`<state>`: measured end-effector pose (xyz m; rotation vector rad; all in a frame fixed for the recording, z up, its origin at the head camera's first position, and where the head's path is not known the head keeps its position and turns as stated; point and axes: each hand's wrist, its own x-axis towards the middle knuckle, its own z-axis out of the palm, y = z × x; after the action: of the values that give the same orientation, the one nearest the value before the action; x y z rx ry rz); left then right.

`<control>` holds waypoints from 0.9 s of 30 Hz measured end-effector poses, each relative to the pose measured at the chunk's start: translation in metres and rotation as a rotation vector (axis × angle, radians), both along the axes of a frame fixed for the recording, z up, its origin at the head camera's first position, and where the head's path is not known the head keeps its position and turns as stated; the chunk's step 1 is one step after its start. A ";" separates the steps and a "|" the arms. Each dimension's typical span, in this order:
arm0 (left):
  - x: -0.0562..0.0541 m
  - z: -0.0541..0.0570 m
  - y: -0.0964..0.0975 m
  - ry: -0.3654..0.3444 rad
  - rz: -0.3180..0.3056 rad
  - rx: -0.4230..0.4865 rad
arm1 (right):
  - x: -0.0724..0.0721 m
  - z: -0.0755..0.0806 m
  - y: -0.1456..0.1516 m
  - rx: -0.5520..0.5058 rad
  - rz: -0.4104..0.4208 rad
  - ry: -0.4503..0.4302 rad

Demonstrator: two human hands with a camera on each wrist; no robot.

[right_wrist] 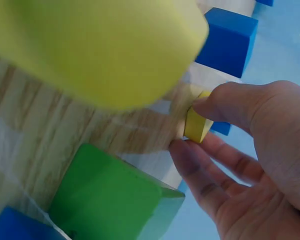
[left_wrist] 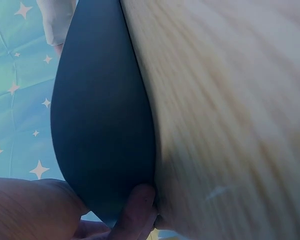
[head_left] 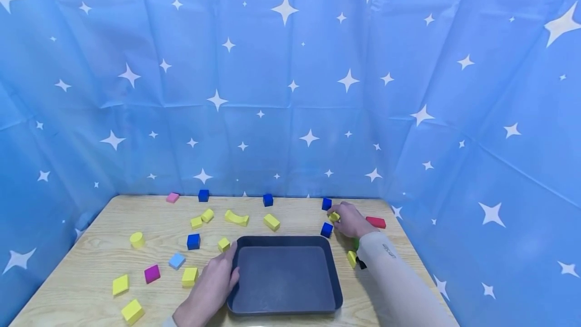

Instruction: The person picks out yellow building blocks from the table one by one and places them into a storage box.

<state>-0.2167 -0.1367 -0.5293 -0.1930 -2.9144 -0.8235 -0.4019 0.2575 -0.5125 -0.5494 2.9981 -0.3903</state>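
Observation:
My left hand (head_left: 211,281) holds the left wall of a dark rectangular tray (head_left: 283,279); in the left wrist view its thumb and fingers lie on the tray wall (left_wrist: 102,115). The right hand (head_left: 351,221) reaches to the table's back right and pinches a small yellow block (right_wrist: 196,125) between thumb and fingertips. Close by are two blue blocks (head_left: 327,204), one behind and one in front of that hand. A green block (right_wrist: 115,200) lies below the right hand in its wrist view, mostly hidden by the sleeve in the head view.
Yellow blocks, including an arched one (head_left: 237,218) and a cylinder (head_left: 137,239), lie scattered left of and behind the tray. Among them are a magenta block (head_left: 152,274) and a light blue block (head_left: 177,260). A red block (head_left: 375,222) lies near the right edge. Starry curtains (head_left: 286,64) surround the table.

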 end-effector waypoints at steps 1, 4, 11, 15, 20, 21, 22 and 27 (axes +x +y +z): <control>0.000 0.000 0.000 0.003 -0.001 -0.001 | -0.001 -0.001 0.000 0.002 0.005 0.007; 0.000 0.001 0.000 0.003 -0.002 -0.005 | -0.004 -0.003 0.000 -0.002 0.013 0.022; -0.001 0.000 0.002 -0.003 -0.002 -0.021 | -0.005 -0.004 0.001 -0.004 0.012 0.044; -0.001 -0.001 0.003 -0.003 -0.002 -0.020 | -0.006 -0.006 0.002 -0.012 -0.003 0.050; -0.001 -0.001 0.003 -0.019 0.002 -0.016 | -0.005 -0.006 0.003 -0.024 -0.014 0.042; -0.001 -0.001 0.003 -0.022 0.003 -0.016 | -0.005 -0.006 0.003 -0.027 -0.017 0.039; 0.000 0.000 0.003 -0.025 0.003 -0.016 | -0.004 -0.006 0.003 -0.031 -0.020 0.033; 0.000 -0.001 0.001 -0.026 0.005 -0.014 | -0.001 -0.006 0.002 -0.057 -0.037 0.022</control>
<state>-0.2166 -0.1356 -0.5301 -0.1775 -2.9445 -0.8114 -0.4025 0.2599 -0.5185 -0.5070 3.0299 -0.4775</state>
